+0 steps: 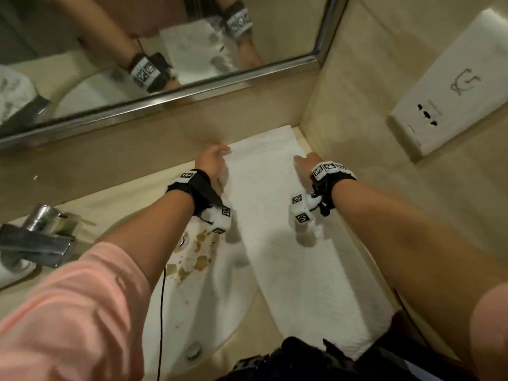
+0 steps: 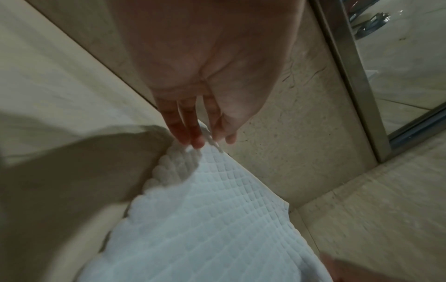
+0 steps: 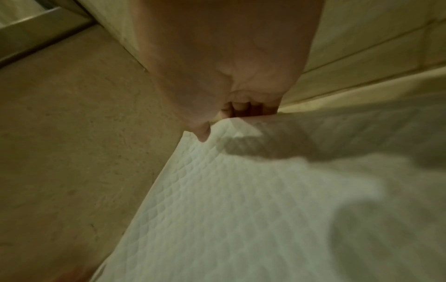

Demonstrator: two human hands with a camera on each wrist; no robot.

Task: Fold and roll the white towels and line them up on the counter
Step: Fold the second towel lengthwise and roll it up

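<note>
White towel [image 1: 277,215] on worktop [image 1: 115,188]: left hand [image 1: 210,160] flat, fingers straight, at 11 o'clock corner; right hand [image 1: 305,162] pinching 1 o'clock corner. Uneven pull w/ one side unheld = skewed fold, prob.

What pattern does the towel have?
The white towel has a raised grid of small squares, a waffle weave, clearest in the left wrist view.

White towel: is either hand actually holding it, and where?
Right hand grips the white towel at its far right edge. Left hand only touches the far left corner with straight fingers.
</note>
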